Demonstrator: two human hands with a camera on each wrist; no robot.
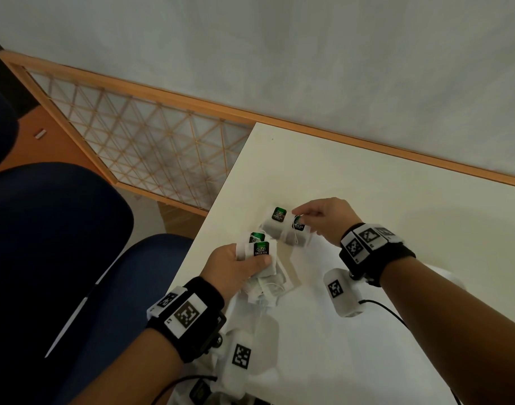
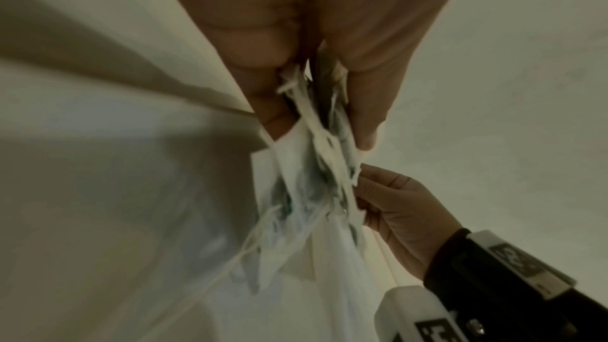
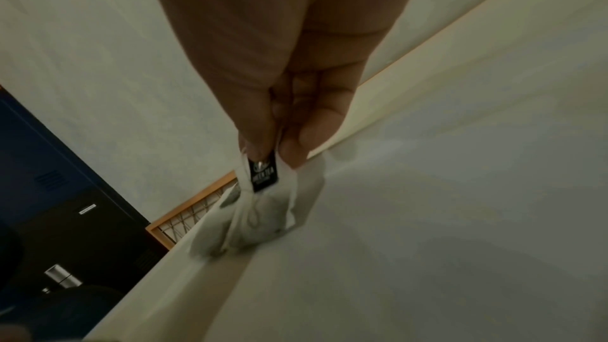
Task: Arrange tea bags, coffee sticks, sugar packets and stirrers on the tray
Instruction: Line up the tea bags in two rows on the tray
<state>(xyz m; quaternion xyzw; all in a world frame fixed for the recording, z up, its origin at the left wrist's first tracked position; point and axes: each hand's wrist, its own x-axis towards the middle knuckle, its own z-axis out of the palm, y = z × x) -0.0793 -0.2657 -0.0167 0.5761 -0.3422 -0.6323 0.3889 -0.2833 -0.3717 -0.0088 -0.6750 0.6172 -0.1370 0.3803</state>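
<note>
— Peering past our left hand (image 1: pixel 236 266), we cannot count the tea bags (image 1: pixel 260 252) its curled fingers clutch; they blur together.

— Our right hand (image 1: pixel 323 219) pinches one tea bag's tag (image 1: pixel 298 223) at one o'clock, another tea bag (image 1: pixel 275 220) touching it on the worktop (image 1: pixel 367 206); blue chairs (image 1: pixel 60 229) sit at nine.

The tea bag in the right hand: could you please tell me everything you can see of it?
The tea bag is a white, slightly translucent paper pouch with dark leaves showing through, a thin white string and a dark green tag reading GREEN TEA. The right hand pinches it at the tag end; its lower end rests on the white table, touching a second tea bag beside it.
</note>
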